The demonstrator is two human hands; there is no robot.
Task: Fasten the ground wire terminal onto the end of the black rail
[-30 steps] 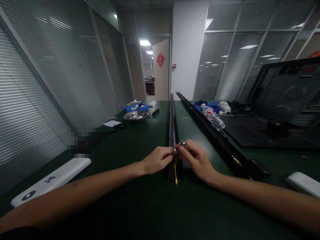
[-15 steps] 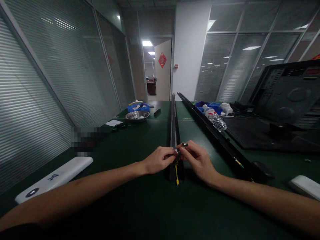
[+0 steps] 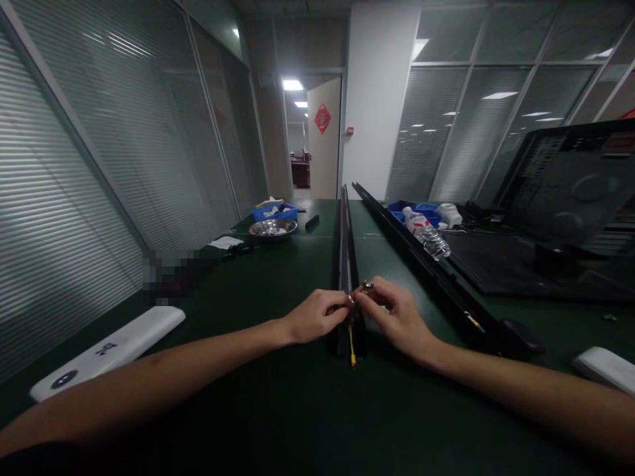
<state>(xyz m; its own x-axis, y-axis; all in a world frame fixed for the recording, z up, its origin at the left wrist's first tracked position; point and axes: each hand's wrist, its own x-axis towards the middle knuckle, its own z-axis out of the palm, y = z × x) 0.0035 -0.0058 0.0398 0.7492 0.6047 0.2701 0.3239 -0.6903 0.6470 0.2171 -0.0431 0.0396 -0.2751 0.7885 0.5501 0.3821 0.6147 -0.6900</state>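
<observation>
Delicate work, this, over the near end of the long, narrow black channel (image 3: 346,251) lying down the dark green tabletop (image 3: 268,284)! It seemed to call for steady wrists and the thin yellow cable (image 3: 352,347) left unsnagged. The left hand (image 3: 315,317) had thumb and forefinger nearly together at a tiny shiny metal bit (image 3: 351,299); whether they gripped it, I couldn't tell. Just beside, the right hand (image 3: 394,320) curled closed, pinching a small silver metal piece (image 3: 368,285).
</observation>
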